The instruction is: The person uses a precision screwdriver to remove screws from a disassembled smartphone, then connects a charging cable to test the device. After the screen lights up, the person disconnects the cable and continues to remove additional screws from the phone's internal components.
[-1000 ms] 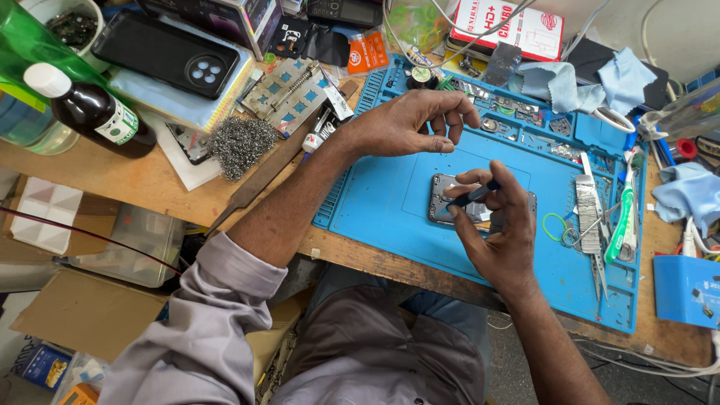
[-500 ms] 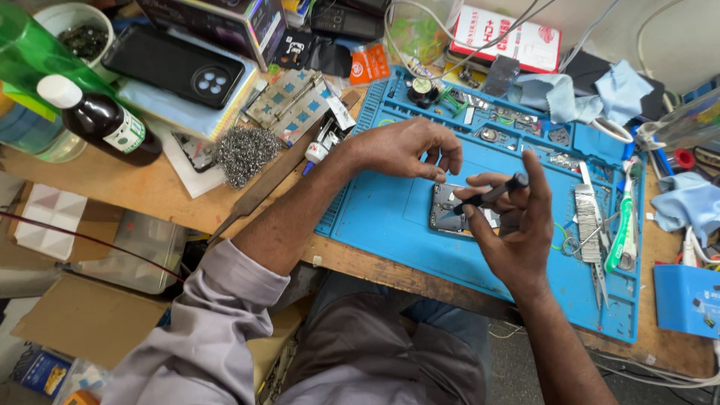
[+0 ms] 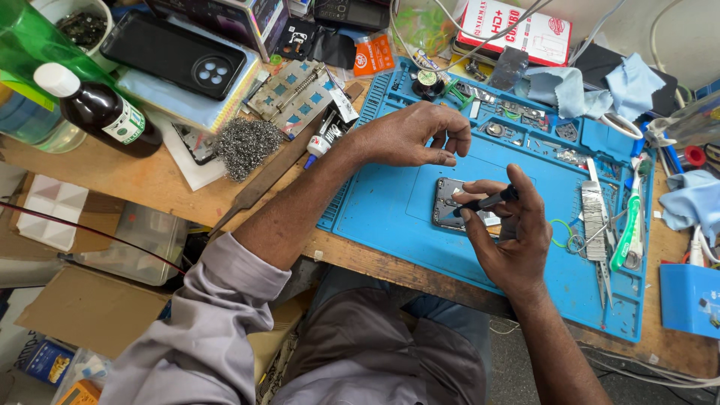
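We see the right hand closed around a slim black screwdriver, pinched between thumb and forefinger, its tip angled down to the left onto an opened phone that lies flat near the middle of a blue repair mat. The left hand hovers just above and to the left of the phone, its fingers curled together with the fingertips pinched close; we cannot tell whether they hold some small part. The two hands sit near each other but do not touch. The mat covers the right part of the wooden tabletop, and its upper trays carry small parts. Along the mat's right side we find tweezers and a green-handled tool, with a small green ring just beside the right hand. Light blue cloths lie at the top right. To the left of the mat we see a white glue tube with a black cap, a wad of steel wool, a long flat metal strip, a dark brown bottle with a white cap, a green bottle, and a black phone lying face down with its round camera cluster showing. A grey sleeve covers the left upper arm.
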Available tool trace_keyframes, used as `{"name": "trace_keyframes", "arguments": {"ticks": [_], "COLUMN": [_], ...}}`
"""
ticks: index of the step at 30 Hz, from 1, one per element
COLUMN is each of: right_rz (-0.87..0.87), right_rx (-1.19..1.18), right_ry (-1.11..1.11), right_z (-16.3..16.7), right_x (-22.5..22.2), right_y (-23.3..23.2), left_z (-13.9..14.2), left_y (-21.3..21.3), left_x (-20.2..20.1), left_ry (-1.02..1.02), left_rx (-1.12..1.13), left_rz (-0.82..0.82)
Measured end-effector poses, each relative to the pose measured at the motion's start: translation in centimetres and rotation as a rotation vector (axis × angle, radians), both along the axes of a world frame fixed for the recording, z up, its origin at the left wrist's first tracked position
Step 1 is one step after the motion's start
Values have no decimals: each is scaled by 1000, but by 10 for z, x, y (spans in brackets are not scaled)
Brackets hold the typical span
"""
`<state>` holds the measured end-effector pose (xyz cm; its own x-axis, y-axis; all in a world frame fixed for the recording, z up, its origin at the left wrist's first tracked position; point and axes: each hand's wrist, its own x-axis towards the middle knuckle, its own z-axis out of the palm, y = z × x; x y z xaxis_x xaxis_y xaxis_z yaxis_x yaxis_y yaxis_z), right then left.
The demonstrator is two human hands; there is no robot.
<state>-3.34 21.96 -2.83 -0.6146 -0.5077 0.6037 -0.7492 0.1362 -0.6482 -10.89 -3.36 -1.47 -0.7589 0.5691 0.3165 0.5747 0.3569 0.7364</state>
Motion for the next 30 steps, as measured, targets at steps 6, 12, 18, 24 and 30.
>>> {"name": "trace_keyframes", "arguments": {"ticks": [6,12,18,24,30], "right_rz": [13,2,-121,-95,29], "right_rx": [-8,16,125,216,84], "right_ry": [12,44,170,172,14], "right_z": [-1,0,6,19,16], "right_x": [0,2,6,3,3], "right_y": [0,-1,-6,-4,-4], "left_z": [-1,-4,-6,-3,0], "left_y": [0,0,1,0,1], "left_x": [0,-2,-3,0,2], "left_ry": [-2,16,-3,-26,-46], "left_rx": [9,13,-5,31,30], "left_rz": [-1,-12,-6,-45,-51]}}
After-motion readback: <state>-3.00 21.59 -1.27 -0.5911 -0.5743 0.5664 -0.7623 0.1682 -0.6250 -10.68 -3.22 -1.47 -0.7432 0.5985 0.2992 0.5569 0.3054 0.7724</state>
